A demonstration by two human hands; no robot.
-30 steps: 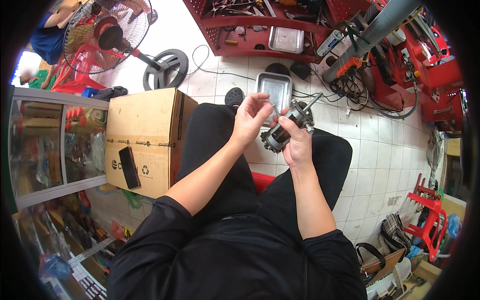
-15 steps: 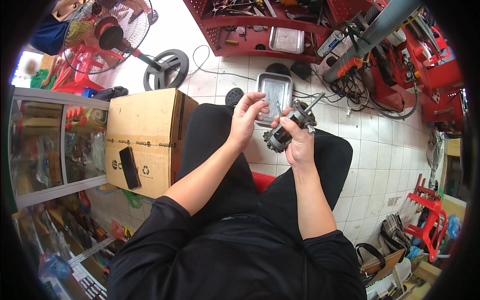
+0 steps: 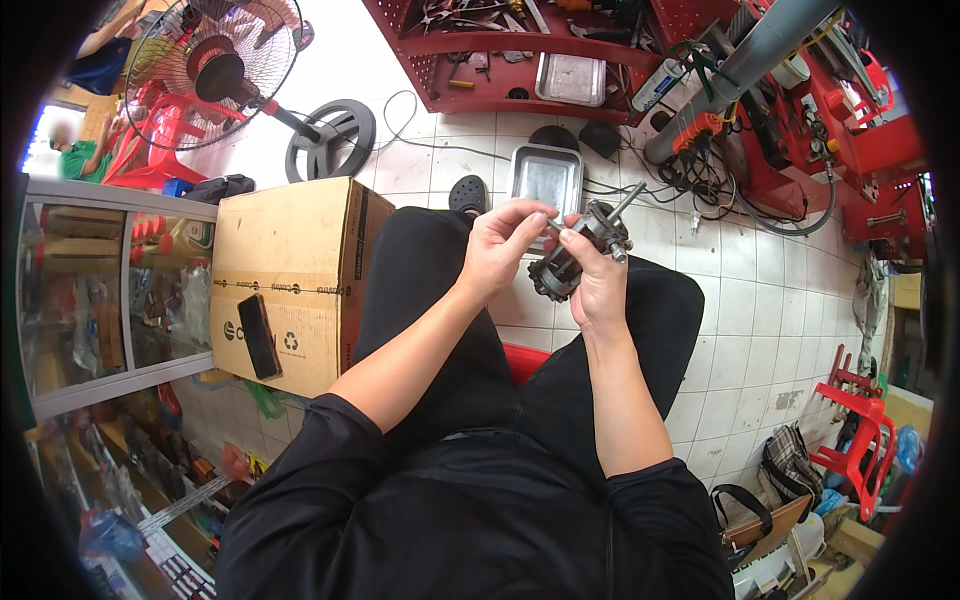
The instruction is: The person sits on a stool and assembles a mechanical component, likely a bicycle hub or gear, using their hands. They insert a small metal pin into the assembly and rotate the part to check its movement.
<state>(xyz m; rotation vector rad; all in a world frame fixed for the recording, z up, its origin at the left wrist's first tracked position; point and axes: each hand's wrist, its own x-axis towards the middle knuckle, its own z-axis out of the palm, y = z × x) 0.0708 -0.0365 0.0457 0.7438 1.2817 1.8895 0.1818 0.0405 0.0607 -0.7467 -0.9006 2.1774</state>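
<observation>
One small electric motor point(image 3: 578, 258) is held above the lap, over the gap between the two knees, with its single shaft pointing up and away toward the metal trays. The motor is gripped in the right hand point(image 3: 597, 285), whose fingers are wrapped round its dark ribbed body from below and from the right. The left hand point(image 3: 498, 250) is brought in from the left with the thumb and fingertips pinched narrow at the upper end of the motor, touching it; whether a small part is held between those fingertips cannot be told.

Two metal trays are seen on the tiled floor: one tray point(image 3: 546, 177) just beyond the hands, and a second tray point(image 3: 571, 78) farther off inside the red shelf point(image 3: 520, 45). One cardboard box point(image 3: 285, 270) is placed just beside the left leg, and one black phone point(image 3: 258, 335) is laid on top of it. One standing fan point(image 3: 225, 60) is seen well beyond the box, its round black base point(image 3: 331, 138) resting on the floor. One black shoe point(image 3: 467, 193) is visible near the nearer tray. A tangle of black cables point(image 3: 700, 180) is spread to the right of that tray.
</observation>
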